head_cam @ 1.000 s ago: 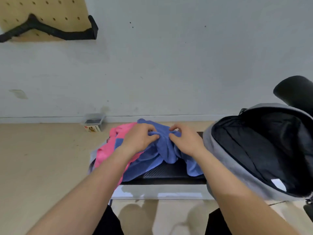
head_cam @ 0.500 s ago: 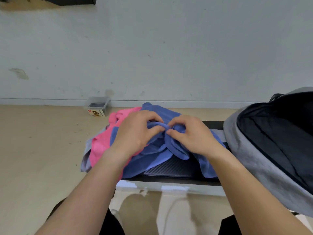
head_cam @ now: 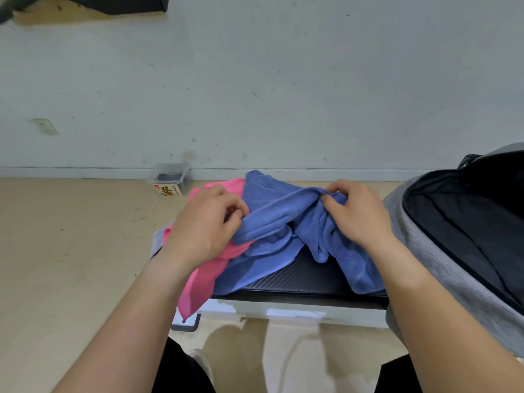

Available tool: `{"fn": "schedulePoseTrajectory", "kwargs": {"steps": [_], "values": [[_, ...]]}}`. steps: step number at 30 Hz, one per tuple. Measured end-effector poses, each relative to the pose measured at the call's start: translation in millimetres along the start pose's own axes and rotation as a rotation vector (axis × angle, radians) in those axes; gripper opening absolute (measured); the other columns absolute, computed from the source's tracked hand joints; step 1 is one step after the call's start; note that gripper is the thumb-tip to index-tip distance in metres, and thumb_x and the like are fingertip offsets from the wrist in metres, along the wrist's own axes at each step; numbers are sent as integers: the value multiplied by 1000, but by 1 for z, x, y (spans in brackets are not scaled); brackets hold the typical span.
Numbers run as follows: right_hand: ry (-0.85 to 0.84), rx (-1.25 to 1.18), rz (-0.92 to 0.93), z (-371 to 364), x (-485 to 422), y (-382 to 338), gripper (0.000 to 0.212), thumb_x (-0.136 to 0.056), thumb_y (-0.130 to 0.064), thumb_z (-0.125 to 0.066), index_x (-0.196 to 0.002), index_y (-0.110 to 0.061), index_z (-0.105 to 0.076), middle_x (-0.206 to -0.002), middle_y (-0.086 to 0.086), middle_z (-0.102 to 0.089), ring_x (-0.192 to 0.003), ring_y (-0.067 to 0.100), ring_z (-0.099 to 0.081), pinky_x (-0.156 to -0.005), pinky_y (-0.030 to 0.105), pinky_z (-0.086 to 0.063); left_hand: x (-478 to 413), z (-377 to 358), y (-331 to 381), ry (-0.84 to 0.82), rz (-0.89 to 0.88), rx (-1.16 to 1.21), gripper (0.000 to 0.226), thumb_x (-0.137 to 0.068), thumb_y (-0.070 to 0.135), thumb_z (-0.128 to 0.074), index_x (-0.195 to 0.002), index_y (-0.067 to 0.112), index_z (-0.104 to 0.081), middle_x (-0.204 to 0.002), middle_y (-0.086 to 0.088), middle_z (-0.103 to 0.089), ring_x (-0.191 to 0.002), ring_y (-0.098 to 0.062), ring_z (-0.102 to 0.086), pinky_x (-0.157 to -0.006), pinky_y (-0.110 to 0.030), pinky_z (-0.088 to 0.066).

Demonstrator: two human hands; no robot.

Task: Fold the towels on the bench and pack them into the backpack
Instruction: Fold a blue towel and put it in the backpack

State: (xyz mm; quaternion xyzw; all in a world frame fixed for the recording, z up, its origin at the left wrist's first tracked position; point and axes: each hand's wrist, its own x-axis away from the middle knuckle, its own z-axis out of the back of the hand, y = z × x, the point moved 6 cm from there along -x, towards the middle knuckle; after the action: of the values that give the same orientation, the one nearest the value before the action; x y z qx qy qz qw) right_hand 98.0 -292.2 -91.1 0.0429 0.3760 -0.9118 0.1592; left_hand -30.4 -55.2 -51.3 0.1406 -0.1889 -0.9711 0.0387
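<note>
An open grey backpack (head_cam: 448, 268) stands at the right end of the black tabletop (head_cam: 306, 279). Beside it, a crumpled blue towel (head_cam: 272, 219) lies over a pink towel (head_cam: 204, 276). Our left hand (head_cam: 204, 225) and right hand (head_cam: 357, 217) each pinch the blue towel's top edge.

Head-worn view, downward, near bench (head_cam: 306, 276)

Both hands pinch an edge of the blue towel (head_cam: 280, 219), the left hand (head_cam: 207, 225) and the right hand (head_cam: 355, 215) apart. The towel lies rumpled on the black bench (head_cam: 306, 276) over a pink towel (head_cam: 208, 276). The grey backpack (head_cam: 442, 251) gapes open at the right.
</note>
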Motion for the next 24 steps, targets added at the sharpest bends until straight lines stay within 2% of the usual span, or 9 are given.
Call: {"fn": "schedulePoseTrajectory", "kwargs": {"steps": [2,5,6,11,13,16,17,20,24], "values": [[14,-14,-20,1,0,2,8,-87,-36,-56,-82,-36,-62,-76,-12,-68,-77,10,-62,-62,31,-49,3,-1,3,-43,-13,40,14,-87,46,-56,-86,37,-66,-86,18,-52,-92,-12,-50,-84,-37,-45],[10,-27,-34,1,0,2,8,-85,-36,-56,-80,-36,-62,-74,-11,-68,-76,12,-63,-63,34,-52,9,-10,5,-136,-24,36,44,-68,75,-56,-98,43,-62,-100,23,-53,-103,-6,-47,-88,-32,-41],[9,-28,-40,1,0,2,8,-84,-36,-56,-79,-36,-62,-74,-11,-68,-75,13,-63,-64,35,-53,10,-11,6,-127,-38,22,44,-66,73,-57,-98,44,-62,-100,23,-52,-103,-6,-47,-88,-33,-42],[4,-20,-53,2,2,-1,9,-84,-37,-57,-78,-34,-63,-73,-11,-68,-75,12,-63,-62,33,-52,11,4,12,80,-109,114,10,-83,41,-60,-84,33,-66,-90,16,-57,-91,-11,-55,-80,-40,-48],[-8,-3,-53,1,4,-3,9,-85,-38,-58,-79,-34,-63,-73,-11,-68,-75,13,-63,-61,33,-51,13,15,15,204,-109,208,5,-87,29,-60,-85,27,-65,-85,15,-62,-86,-9,-59,-78,-35,-49],[-53,1,-23,-2,6,-11,7,-86,-40,-62,-85,-35,-67,-78,-11,-69,-78,14,-64,-67,35,-54,15,22,24,329,-73,343,8,-90,17,-66,-89,25,-68,-86,20,-68,-77,-3,-62,-70,-18,-46],[-87,-35,2,-3,6,-15,9,-86,-38,-65,-94,-36,-69,-84,-11,-69,-82,13,-64,-72,35,-54,14,19,27,330,-58,379,10,-89,16,-69,-90,26,-69,-86,20,-68,-74,-3,-62,-68,-17,-46],[-214,-123,120,-1,14,-31,44,-87,-20,-68,-129,-29,-60,-98,-11,-69,-96,9,-63,-87,26,-48,7,-3,43,238,-49,425,14,-90,24,-70,-101,30,-66,-83,15,-67,-69,-2,-60,-66,-20,-46],[-255,-199,227,12,29,-39,58,-88,-5,-63,-141,-22,-47,-106,-11,-72,-110,2,-63,-96,19,-44,-10,-37,74,18,-104,451,35,-93,21,-66,-124,36,-59,-78,19,-60,-72,7,-56,-68,-8,-38]]}}
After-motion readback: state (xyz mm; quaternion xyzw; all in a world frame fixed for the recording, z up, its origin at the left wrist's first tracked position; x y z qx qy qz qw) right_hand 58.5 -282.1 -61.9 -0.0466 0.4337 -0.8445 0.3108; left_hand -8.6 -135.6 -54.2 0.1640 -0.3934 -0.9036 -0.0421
